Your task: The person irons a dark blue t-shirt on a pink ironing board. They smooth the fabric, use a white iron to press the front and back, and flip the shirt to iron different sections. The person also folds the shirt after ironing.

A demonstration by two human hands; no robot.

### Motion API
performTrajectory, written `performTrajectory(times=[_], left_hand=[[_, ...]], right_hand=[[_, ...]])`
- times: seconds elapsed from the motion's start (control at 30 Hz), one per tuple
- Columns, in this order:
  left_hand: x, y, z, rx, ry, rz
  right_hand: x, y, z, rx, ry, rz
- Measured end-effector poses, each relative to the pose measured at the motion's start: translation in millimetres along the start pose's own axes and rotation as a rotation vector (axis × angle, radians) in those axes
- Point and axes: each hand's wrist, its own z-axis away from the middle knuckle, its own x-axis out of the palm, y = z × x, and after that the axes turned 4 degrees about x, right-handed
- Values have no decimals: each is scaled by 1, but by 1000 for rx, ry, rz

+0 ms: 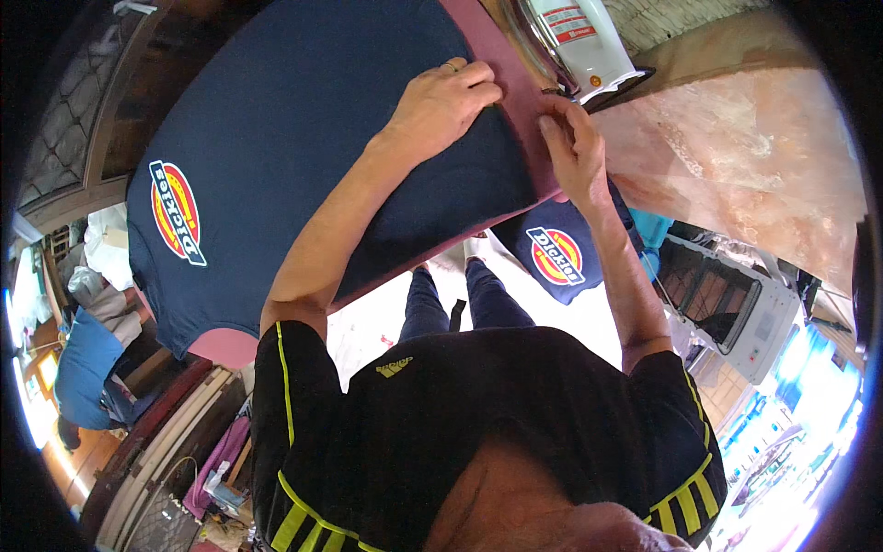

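A navy T-shirt with a red, yellow and white chest print lies stretched over a pink padded board. My left hand rests on the cloth near its hem, by the board's right end. Its fingers are curled closed on the fabric there; the fingertips are partly hidden. To the right, my right hand hovers at the board's edge with bent fingers, the thumb apart from the index finger. Nothing shows in it. Below that hand hangs another navy garment with the same kind of print.
A white appliance with a red label stands beyond my right hand. Pinkish sheeting covers the surface at right, above a grey-framed machine. At far left, someone in blue appears near bags and stacked boards.
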Motion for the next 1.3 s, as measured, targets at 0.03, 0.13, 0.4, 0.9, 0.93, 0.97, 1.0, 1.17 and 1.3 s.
performTrajectory(times=[0.03, 0.13, 0.4, 0.9, 0.93, 0.97, 1.0, 1.17, 1.3], left_hand=[[-2, -1, 0, 16, 49, 36], [-21, 5, 4, 29, 192, 102], [-71, 8, 4, -18, 350, 234], [-32, 19, 127, -591, 281, -302], [-34, 21, 132, -610, 286, -274], [-35, 27, 139, -653, 286, -290], [-40, 36, 143, -675, 282, -302], [-74, 96, 199, -997, 193, -372], [-117, 108, 282, -1291, 127, -575]], right_hand=[[4, 7, -8, 23, -24, -59], [24, -6, -36, 249, -172, -629], [61, -37, -93, 289, -982, -100], [2, -5, -62, 307, -1024, 144], [0, -3, -61, 298, -1029, 150], [-4, -2, -59, 291, -1028, 152], [-9, 1, -54, 290, -1011, 147], [-42, -3, -24, 323, -880, 75], [-45, -36, 19, 572, -660, -368]])
